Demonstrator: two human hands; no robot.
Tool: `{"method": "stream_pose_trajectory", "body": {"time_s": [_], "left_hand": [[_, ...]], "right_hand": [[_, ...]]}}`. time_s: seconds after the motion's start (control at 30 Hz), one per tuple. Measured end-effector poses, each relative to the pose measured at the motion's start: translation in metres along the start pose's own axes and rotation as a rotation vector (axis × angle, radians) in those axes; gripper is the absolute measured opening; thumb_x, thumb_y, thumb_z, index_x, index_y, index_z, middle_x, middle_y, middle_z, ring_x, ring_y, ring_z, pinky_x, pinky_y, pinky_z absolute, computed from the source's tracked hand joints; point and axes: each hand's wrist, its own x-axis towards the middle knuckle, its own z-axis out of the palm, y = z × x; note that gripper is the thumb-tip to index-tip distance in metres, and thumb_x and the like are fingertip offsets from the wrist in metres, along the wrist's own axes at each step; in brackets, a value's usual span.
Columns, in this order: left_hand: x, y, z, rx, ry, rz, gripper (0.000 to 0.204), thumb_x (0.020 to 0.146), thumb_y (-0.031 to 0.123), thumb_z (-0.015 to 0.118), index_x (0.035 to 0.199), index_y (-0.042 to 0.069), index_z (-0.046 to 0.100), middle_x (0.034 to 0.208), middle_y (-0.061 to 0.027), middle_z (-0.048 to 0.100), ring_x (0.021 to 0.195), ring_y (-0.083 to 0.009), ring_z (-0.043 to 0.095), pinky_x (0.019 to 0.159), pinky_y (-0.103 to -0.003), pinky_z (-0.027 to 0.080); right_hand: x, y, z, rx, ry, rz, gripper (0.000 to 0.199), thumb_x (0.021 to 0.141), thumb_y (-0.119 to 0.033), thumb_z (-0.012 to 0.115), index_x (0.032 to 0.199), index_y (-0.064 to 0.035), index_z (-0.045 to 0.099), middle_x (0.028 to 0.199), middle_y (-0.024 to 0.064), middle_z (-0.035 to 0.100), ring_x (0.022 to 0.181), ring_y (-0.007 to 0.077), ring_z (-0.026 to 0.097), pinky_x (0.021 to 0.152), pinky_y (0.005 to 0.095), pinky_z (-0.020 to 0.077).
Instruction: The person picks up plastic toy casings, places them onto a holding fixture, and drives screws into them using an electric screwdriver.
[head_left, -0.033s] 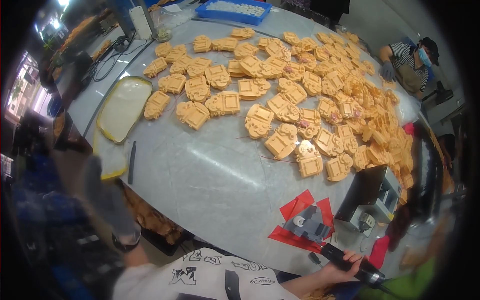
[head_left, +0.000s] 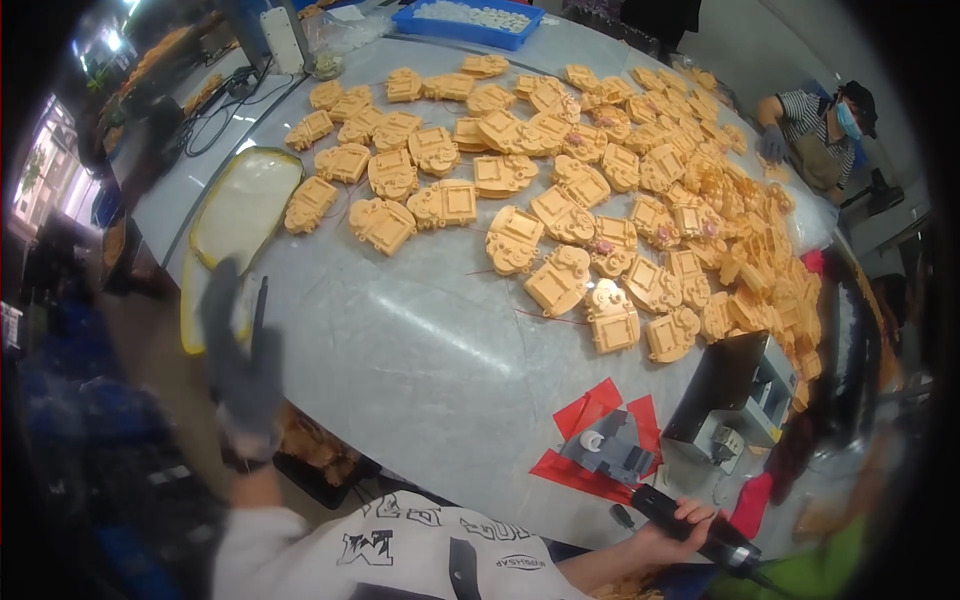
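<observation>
My left hand (head_left: 243, 375), in a grey glove, is raised at the table's left edge, somewhat blurred, thumb and fingers apart and nothing seen in it. Beside it lie a thin dark rod (head_left: 261, 300) and a yellow-edged pale pad (head_left: 245, 215). Bare-fingered, my right hand (head_left: 692, 522) is wrapped round a black electric screwdriver (head_left: 660, 508), its front end toward a grey fixture (head_left: 615, 455). A white round piece (head_left: 592, 441) sits on the fixture, which rests on red tape (head_left: 570, 478). Many orange plastic housings (head_left: 515, 240) spread over the table beyond.
A dark box-like device (head_left: 735, 385) stands right of the fixture. At the far edge sits a blue tray (head_left: 465, 32) of small white parts. Cables (head_left: 205, 125) lie at the far left. A masked co-worker (head_left: 815, 130) with a gloved hand is at the far right.
My left hand has moved up and to the right, over the table's edge next to the rod, with its thumb now showing apart. The right hand still holds the screwdriver.
</observation>
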Motion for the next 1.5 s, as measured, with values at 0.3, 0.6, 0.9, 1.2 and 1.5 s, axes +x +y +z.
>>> {"method": "stream_pose_trajectory", "body": {"time_s": [0.3, 0.6, 0.9, 1.2, 1.5], "left_hand": [[0.053, -0.066, 0.142, 0.135, -0.601, 0.154, 0.055, 0.061, 0.025, 0.072, 0.110, 0.009, 0.051, 0.108, -0.0150, 0.050, 0.102, -0.0326, 0.049, 0.087, -0.040, 0.042], [-0.015, 0.001, 0.153, -0.254, -0.589, 0.250, 0.061, 0.056, 0.015, 0.079, 0.106, 0.007, 0.044, 0.115, -0.0184, 0.046, 0.100, -0.0321, 0.052, 0.081, -0.036, 0.046], [-0.038, 0.176, 0.145, -1.006, -1.053, 0.587, 0.067, 0.054, 0.025, 0.082, 0.109, 0.006, 0.049, 0.103, -0.0173, 0.054, 0.086, -0.0323, 0.055, 0.075, -0.038, 0.046], [-0.064, 0.246, 0.191, -0.627, -0.865, 0.674, 0.077, 0.053, 0.029, 0.077, 0.121, 0.009, 0.046, 0.114, -0.0134, 0.049, 0.104, -0.0367, 0.046, 0.086, -0.045, 0.040], [-0.052, 0.226, 0.186, -0.768, -1.147, 0.628, 0.078, 0.062, 0.031, 0.074, 0.128, 0.005, 0.041, 0.129, -0.0230, 0.037, 0.118, -0.0429, 0.036, 0.097, -0.048, 0.033]], "right_hand": [[-0.005, -0.034, -0.008, -0.129, 0.052, -0.229, 0.039, 0.076, -0.014, 0.053, 0.111, -0.0038, 0.040, 0.065, 0.0022, 0.041, 0.052, 0.0123, 0.043, 0.062, 0.0296, 0.0368], [-0.015, -0.040, -0.024, -0.285, 0.175, -0.197, 0.041, 0.072, -0.012, 0.054, 0.110, -0.0052, 0.039, 0.063, 0.0044, 0.045, 0.052, 0.0163, 0.046, 0.061, 0.0318, 0.0397], [-0.010, -0.036, -0.017, -0.211, 0.142, -0.115, 0.036, 0.078, -0.011, 0.052, 0.113, -0.0068, 0.043, 0.070, 0.0036, 0.045, 0.059, 0.0148, 0.046, 0.065, 0.0299, 0.0388], [-0.007, -0.042, -0.018, -0.210, 0.227, -0.134, 0.033, 0.080, -0.008, 0.049, 0.112, -0.0064, 0.044, 0.071, 0.0044, 0.046, 0.060, 0.0152, 0.046, 0.066, 0.0300, 0.0396], [-0.005, -0.035, -0.018, -0.207, 0.208, -0.106, 0.034, 0.079, -0.007, 0.050, 0.113, -0.0062, 0.042, 0.072, 0.0046, 0.047, 0.061, 0.0154, 0.047, 0.066, 0.0309, 0.0412]]}}
